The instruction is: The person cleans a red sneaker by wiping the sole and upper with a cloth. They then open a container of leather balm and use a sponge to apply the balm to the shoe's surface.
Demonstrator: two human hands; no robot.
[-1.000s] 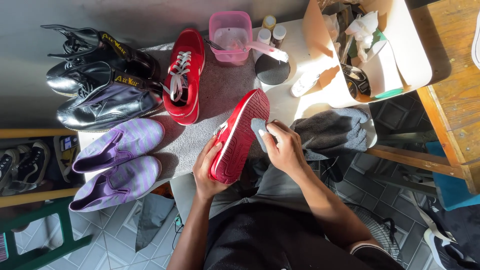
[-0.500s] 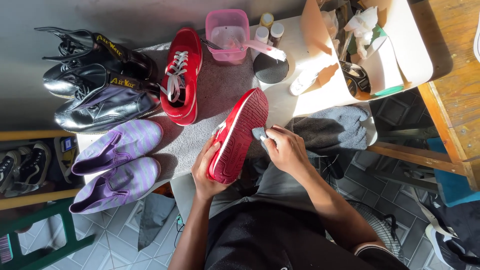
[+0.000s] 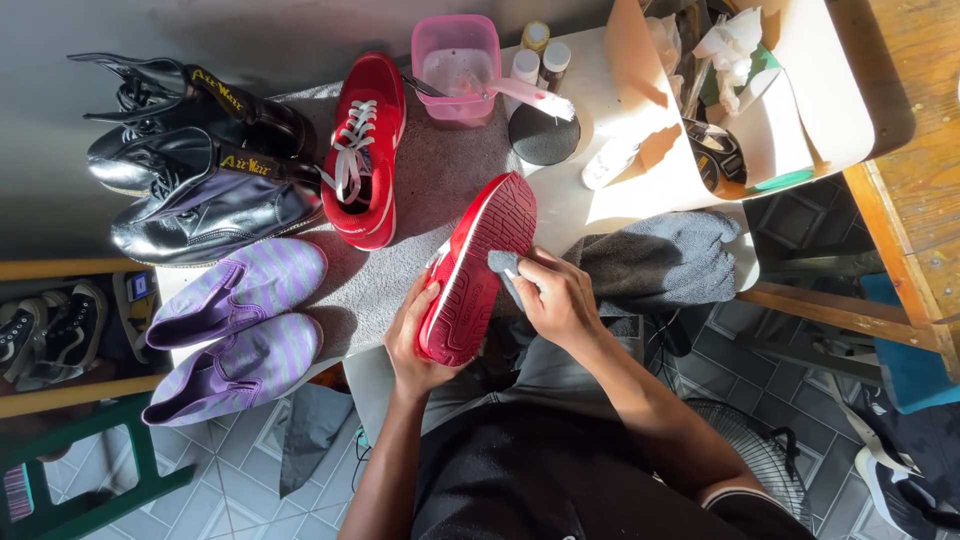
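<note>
left hand [image 3: 412, 340] grips red shoe [image 3: 478, 270] sole-up over desk [image 3: 585, 210] edge | right hand [image 3: 555, 300] closed on grey cloth [image 3: 505, 268], pressed to sole's side | second red shoe [image 3: 362, 150] waits on desk, wiping seemingly unfinished

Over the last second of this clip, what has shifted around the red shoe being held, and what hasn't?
The right hand with its grey cloth slid a little down the sole of the held red shoe, from nearer the toe toward the middle. Nothing was picked up or let go. The left hand still grips the shoe's heel end, sole up. The other red shoe, black boots, purple shoes and pink tub stayed put.
</note>
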